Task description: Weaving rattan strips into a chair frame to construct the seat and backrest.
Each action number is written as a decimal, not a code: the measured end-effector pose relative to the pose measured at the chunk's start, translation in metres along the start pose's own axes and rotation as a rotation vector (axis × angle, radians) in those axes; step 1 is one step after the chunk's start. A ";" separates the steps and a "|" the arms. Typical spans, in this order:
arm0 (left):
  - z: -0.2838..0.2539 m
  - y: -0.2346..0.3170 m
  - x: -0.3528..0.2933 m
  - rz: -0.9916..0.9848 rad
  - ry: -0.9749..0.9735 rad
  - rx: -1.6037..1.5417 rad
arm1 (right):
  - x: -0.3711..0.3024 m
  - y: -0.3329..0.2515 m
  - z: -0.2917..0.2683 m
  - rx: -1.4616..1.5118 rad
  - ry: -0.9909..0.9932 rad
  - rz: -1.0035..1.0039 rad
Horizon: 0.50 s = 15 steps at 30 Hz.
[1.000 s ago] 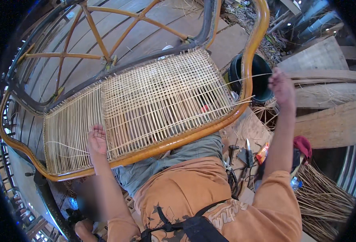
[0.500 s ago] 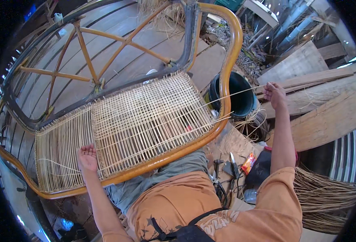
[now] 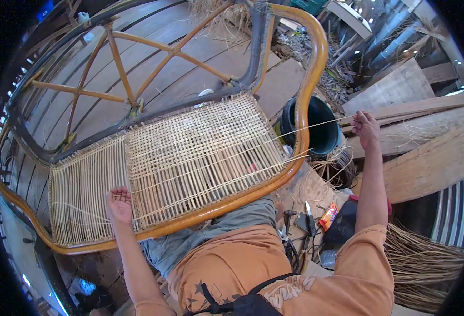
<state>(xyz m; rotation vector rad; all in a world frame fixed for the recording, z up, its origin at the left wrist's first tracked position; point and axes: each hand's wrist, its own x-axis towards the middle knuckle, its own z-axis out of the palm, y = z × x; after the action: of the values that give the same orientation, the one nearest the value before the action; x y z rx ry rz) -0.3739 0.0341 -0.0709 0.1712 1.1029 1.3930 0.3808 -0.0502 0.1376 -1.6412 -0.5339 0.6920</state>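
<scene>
A rattan seat panel (image 3: 190, 137) lies across my lap, its curved, varnished rattan frame (image 3: 320, 50) running around it. The right section is closely woven in its upper part, while lower down and to the left mostly upright strips show. My right hand (image 3: 367, 129), out to the right past the frame, pinches a thin cane strand (image 3: 331, 122) that stretches taut from the weave. My left hand (image 3: 120, 205) rests palm up over the lower left section, fingers loosely bent and apart, with nothing visible in them. A loose, curved strand lies on the strips beside it.
A dark bucket (image 3: 321, 126) stands behind the frame's right side. Wooden boards (image 3: 416, 158) lean at the right, above a bundle of cane (image 3: 421, 258). Near my right hip are a knife (image 3: 310, 216), other tools and an orange packet (image 3: 328, 216).
The seat and frame have shifted slightly right in view. My right hand still holds the strand stretched out, and the loose curve near my left hand looks a little changed.
</scene>
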 end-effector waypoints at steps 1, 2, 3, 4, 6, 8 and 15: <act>-0.001 0.000 0.001 -0.022 0.012 -0.004 | -0.002 -0.001 0.002 0.003 0.015 -0.013; 0.001 0.001 0.000 -0.032 0.022 -0.017 | 0.000 0.000 0.001 -0.007 0.019 -0.016; 0.003 0.003 -0.002 -0.016 0.039 -0.010 | 0.003 0.002 -0.002 -0.022 0.025 -0.008; 0.005 0.002 -0.002 -0.018 -0.011 0.005 | 0.006 0.005 -0.006 -0.052 0.040 -0.026; 0.011 0.006 -0.009 0.002 -0.034 0.030 | 0.013 0.013 -0.013 -0.141 0.095 -0.018; 0.019 0.010 -0.017 0.010 0.035 0.196 | 0.017 0.020 -0.020 -0.422 -0.008 0.013; 0.020 0.037 -0.048 0.291 0.206 1.216 | -0.069 0.067 0.106 -0.617 -0.477 0.313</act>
<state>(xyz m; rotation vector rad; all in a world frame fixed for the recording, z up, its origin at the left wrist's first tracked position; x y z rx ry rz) -0.3764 0.0133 -0.0106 1.1057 2.0446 0.8058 0.2555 -0.0336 0.0704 -2.1696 -0.9066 1.2564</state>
